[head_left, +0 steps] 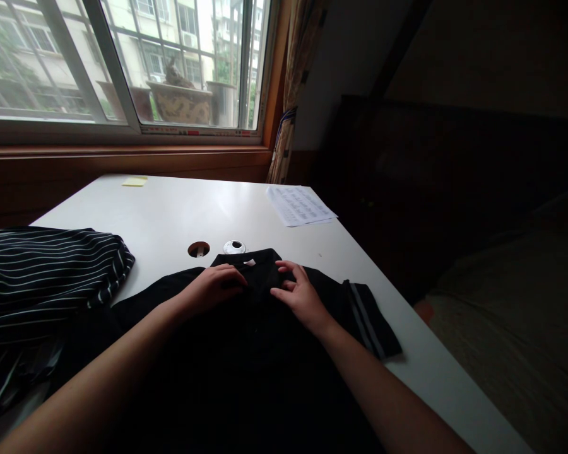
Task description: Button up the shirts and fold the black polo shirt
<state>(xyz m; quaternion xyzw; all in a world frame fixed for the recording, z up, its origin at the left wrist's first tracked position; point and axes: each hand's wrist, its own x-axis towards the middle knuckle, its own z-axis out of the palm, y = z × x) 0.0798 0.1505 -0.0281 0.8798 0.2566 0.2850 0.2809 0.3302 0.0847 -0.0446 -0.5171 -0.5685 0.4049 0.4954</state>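
Observation:
A black short-sleeved shirt [255, 353] with a collar lies spread out on the white table [208, 205], its neck towards the window. The right sleeve [372, 318] carries grey stripes, and a small white label [249, 262] shows inside the collar [267, 257]. My left hand [215, 284] rests on the shirt just left of the neck opening, fingers together and slightly bent, holding nothing that I can see. At the other side of the collar, my right hand [299, 293] has its fingers apart, touching or just over the cloth. Dark fabric hides the details under both hands.
A striped black-and-white garment [52, 277] lies heaped at the left. Beyond the collar are a round cable hole [199, 250] and a silvery round cover [235, 246]. Printed sheets [298, 205] lie at the far right corner, a yellow note [135, 181] at the back left.

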